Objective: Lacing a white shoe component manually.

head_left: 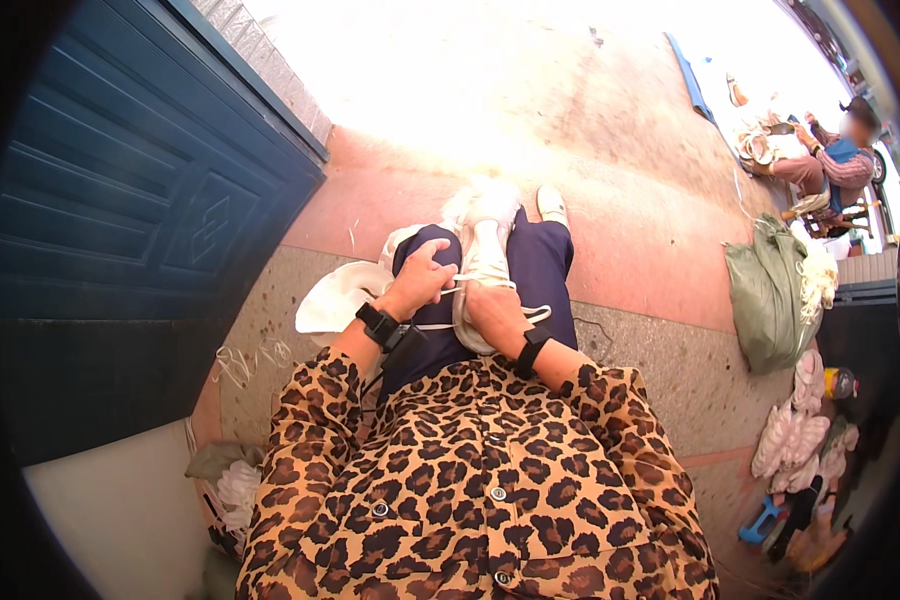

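A long white piece, shaped like a shoe upper [487,250], lies on my lap between my thighs, with a pale rim toward me. White cord [453,291] crosses it between my hands, and a loop of it sticks out beside my right wrist. My left hand [422,279] is at its left side, closed on the cord, with the index finger and thumb pointing forward. Curled over the near end of the piece, my right hand [494,308] grips it; its fingertips are hidden.
Left of my leg is a white cloth-like item [335,300]; loose cord [250,362] lies behind it. A dark blue door [160,200] stands left. At right are a green sack [765,295], white bundles [790,440] and a blue-handled tool [762,520]. Another person [840,165] sits far right.
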Demonstrator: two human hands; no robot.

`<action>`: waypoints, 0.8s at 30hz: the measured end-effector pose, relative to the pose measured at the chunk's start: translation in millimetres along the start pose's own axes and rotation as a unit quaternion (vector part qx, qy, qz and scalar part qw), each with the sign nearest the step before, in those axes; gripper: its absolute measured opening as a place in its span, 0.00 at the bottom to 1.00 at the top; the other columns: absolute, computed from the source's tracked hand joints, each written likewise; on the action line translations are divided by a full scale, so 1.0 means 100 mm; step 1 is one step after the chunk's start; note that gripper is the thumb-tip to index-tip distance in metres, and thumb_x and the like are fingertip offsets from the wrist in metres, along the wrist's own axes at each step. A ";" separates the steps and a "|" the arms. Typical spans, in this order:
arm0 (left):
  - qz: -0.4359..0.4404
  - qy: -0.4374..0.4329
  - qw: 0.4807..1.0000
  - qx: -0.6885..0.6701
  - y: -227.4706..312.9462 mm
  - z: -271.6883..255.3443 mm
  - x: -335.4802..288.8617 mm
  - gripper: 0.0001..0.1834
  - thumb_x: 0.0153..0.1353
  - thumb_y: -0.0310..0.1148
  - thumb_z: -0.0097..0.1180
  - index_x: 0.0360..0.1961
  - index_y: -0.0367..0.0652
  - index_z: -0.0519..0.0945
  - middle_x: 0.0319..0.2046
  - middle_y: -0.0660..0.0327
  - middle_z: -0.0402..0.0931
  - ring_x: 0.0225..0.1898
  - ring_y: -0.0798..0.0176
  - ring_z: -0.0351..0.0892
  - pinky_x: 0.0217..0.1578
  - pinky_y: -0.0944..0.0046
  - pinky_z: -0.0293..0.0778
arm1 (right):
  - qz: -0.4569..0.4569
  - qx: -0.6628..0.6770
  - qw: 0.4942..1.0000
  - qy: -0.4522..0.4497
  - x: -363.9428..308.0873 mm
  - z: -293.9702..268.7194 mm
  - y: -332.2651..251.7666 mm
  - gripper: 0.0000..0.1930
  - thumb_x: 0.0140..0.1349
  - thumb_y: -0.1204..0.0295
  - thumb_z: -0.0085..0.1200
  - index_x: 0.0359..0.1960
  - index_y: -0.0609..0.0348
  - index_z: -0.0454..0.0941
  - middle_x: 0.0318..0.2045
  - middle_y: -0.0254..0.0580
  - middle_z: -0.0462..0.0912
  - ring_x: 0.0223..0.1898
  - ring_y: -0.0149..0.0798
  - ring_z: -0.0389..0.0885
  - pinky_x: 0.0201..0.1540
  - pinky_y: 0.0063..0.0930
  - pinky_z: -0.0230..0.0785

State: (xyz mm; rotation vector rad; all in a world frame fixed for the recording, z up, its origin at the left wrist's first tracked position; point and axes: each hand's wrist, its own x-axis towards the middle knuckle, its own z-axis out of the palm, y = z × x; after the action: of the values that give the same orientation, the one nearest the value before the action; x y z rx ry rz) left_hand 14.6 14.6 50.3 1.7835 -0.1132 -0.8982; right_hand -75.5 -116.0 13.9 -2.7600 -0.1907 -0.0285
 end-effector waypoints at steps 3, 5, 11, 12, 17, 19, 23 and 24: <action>-0.011 0.001 1.000 -0.023 0.02 0.02 0.01 0.27 0.56 0.29 0.51 0.56 0.35 0.59 0.20 0.63 0.71 0.12 0.76 0.63 0.11 0.77 0.59 | -0.025 0.017 0.998 -0.060 0.00 -0.15 0.04 0.02 0.52 0.76 0.45 0.26 0.60 0.71 0.19 0.44 0.77 0.20 0.40 0.79 0.21 0.30 0.69; -0.012 -0.003 0.999 -0.034 0.04 -0.01 0.03 0.27 0.56 0.29 0.51 0.56 0.35 0.59 0.20 0.62 0.71 0.12 0.76 0.62 0.11 0.77 0.59 | 0.097 0.467 0.856 -0.201 0.06 -0.42 0.22 0.06 0.60 0.74 0.40 0.28 0.56 0.70 0.15 0.32 0.71 0.16 0.31 0.71 0.22 0.25 0.68; -0.043 -0.056 0.994 -0.087 0.04 -0.02 -0.06 0.25 0.57 0.29 0.49 0.54 0.32 0.59 0.21 0.61 0.71 0.11 0.74 0.65 0.09 0.76 0.59 | -0.104 0.826 0.549 0.075 -0.31 -1.96 0.35 0.05 0.65 0.71 0.37 0.35 0.53 0.67 0.14 0.23 0.56 0.15 0.22 0.55 0.41 0.30 0.57; -0.027 -0.032 0.999 -0.025 0.05 0.02 -0.06 0.23 0.56 0.29 0.49 0.53 0.32 0.62 0.21 0.61 0.71 0.11 0.74 0.67 0.09 0.76 0.59 | -0.103 0.825 0.551 0.079 -0.35 -2.08 0.35 0.05 0.65 0.71 0.37 0.35 0.53 0.67 0.14 0.23 0.56 0.15 0.22 0.55 0.41 0.30 0.57; -0.060 -0.148 0.983 0.088 0.22 0.05 -0.10 0.16 0.54 0.29 0.51 0.43 0.32 0.71 0.29 0.59 0.75 0.11 0.74 0.69 0.08 0.76 0.61 | -0.130 0.800 0.580 0.086 -0.37 -2.18 0.33 0.05 0.66 0.69 0.35 0.37 0.55 0.64 0.14 0.24 0.56 0.15 0.24 0.53 0.41 0.31 0.57; -0.037 -0.181 0.981 0.063 0.36 0.24 -0.26 0.13 0.53 0.29 0.52 0.38 0.30 0.74 0.28 0.60 0.75 0.14 0.73 0.71 0.13 0.76 0.65 | -0.141 0.798 0.581 0.075 -0.30 -2.15 0.29 0.05 0.66 0.70 0.35 0.35 0.55 0.63 0.15 0.24 0.56 0.16 0.24 0.53 0.41 0.31 0.56; 0.324 -0.169 0.923 0.118 0.45 0.65 -0.31 0.09 0.56 0.26 0.51 0.33 0.29 0.75 0.24 0.62 0.75 0.21 0.75 0.72 0.23 0.76 0.69 | -0.123 0.809 0.575 0.030 -0.13 -2.12 0.06 0.06 0.65 0.71 0.36 0.36 0.59 0.65 0.21 0.28 0.63 0.20 0.25 0.59 0.40 0.28 0.58; 0.361 -0.195 0.900 0.149 0.49 0.69 -0.31 0.09 0.57 0.26 0.50 0.33 0.28 0.74 0.22 0.62 0.74 0.23 0.75 0.72 0.25 0.76 0.70 | -0.089 0.814 0.574 0.011 -0.12 -2.13 0.05 0.07 0.64 0.72 0.37 0.35 0.60 0.66 0.24 0.31 0.66 0.23 0.26 0.63 0.39 0.27 0.58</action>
State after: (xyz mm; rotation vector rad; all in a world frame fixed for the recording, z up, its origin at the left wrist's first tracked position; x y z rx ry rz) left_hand -33.5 -44.3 98.1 1.6077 -1.1489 -0.6874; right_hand -85.3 -200.3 209.7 -0.8354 -0.2741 0.0462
